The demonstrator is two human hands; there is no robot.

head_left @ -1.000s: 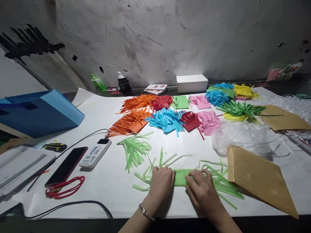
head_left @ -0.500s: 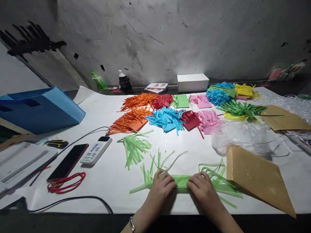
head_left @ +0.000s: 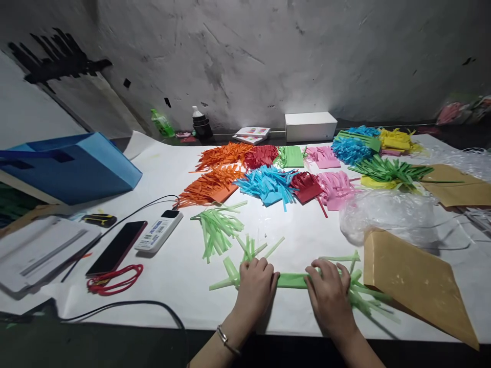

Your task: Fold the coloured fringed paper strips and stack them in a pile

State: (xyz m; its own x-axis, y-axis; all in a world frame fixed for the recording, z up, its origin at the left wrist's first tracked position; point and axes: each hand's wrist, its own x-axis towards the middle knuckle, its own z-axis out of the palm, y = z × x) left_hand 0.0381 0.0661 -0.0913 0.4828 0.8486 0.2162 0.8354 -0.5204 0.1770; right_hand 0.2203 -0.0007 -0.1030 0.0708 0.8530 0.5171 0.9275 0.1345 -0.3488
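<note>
The left hand and the right hand press down on the green fringed paper, one toward each end, with a narrow folded band showing between them; the hands are apart from each other, fingers curled over the band, and whether they pinch it cannot be told. Loose green strips fan out past both hands. A metal bracelet circles the left wrist. The paper lies near the front edge of the white-covered table. Beyond the left hand is a light green tassel, and to the right of the right hand lies a brown envelope, with clear plastic wrap behind it. Farther back, fringed bundles in orange, blue, dark red and pink form a row, with more behind them, and green, blue and yellow ones toward the right. On the left side are a red cord, a dark phone, a white power bank with a cable plugged in, and a blue box. A white box sits at the back by the grey wall.
</note>
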